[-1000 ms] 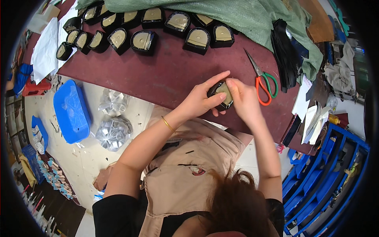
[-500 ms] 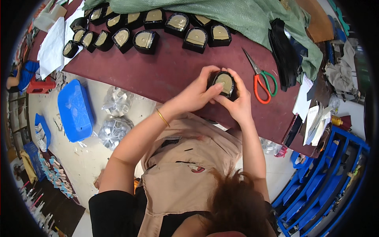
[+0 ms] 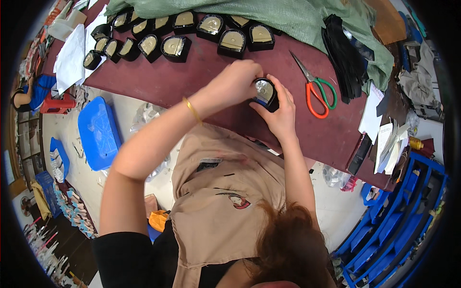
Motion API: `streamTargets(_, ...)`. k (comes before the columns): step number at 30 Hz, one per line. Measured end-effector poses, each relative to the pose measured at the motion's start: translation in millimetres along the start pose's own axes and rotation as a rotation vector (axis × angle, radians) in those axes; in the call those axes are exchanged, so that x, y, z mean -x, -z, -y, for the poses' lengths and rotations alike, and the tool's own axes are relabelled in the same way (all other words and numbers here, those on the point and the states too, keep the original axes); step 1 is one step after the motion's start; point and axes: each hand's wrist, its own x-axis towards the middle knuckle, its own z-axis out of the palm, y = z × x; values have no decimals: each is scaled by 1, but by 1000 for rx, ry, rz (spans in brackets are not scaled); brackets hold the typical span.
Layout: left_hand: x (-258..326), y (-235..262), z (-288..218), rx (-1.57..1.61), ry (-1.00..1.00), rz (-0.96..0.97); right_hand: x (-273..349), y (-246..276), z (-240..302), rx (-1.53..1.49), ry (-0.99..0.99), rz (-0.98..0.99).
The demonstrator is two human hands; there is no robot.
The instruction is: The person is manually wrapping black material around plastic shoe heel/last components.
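A tan apron over black short sleeves, and a thin gold bangle (image 3: 194, 111).

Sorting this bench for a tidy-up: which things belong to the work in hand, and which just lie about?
In use:
left hand
right hand
black box held in both
finished boxes in rows

Lying about:
scissors
green cloth
black strips
white papers

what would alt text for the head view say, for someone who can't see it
Seen from above, a person's left hand and right hand together hold a small black D-shaped box over a dark red table. A row of similar black boxes lines the far edge, and red-and-green scissors lie to the right.
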Motion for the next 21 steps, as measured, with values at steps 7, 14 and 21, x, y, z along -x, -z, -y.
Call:
streamTargets(7, 60, -39, 25, 657, 180, -233, -7, 13, 5, -110, -1, 119)
streamTargets(14, 30, -36, 26, 290, -162, -226, -91, 59, 39, 145, 261, 399)
streamTargets(21, 34, -36, 25, 190, -100, -166, -112, 49, 48, 291, 236, 791)
